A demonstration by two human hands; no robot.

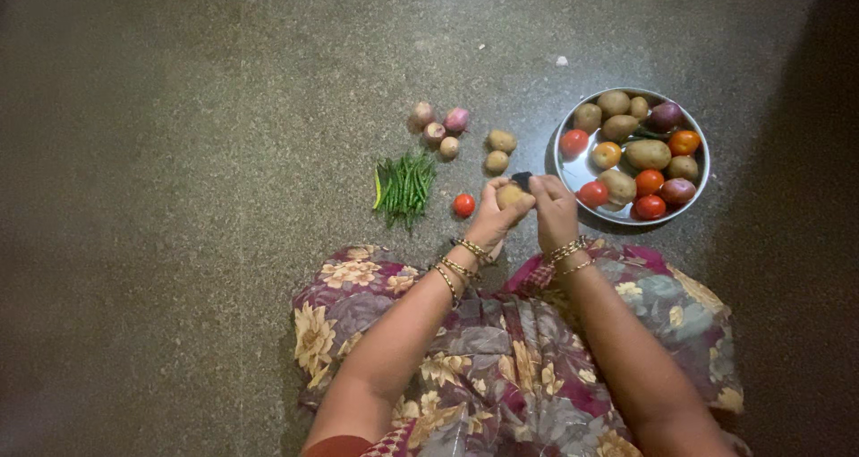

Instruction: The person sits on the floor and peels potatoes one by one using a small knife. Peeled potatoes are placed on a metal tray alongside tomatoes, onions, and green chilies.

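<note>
Left hand [495, 215] grip closed on potato [510, 195], right hand [555, 208] touching

Both forearms reach forward, the left hand [494, 213] and right hand [555, 208] close together, each grip curled closed.

Shiny metal bowl [562, 166] on speckled stone floor [206, 153]

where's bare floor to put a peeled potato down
Bare floor lies left of the green chillies, and beyond the onions toward the top. It is crowded between the loose tomato, the two potatoes and the steel plate, where both hands work.
</note>
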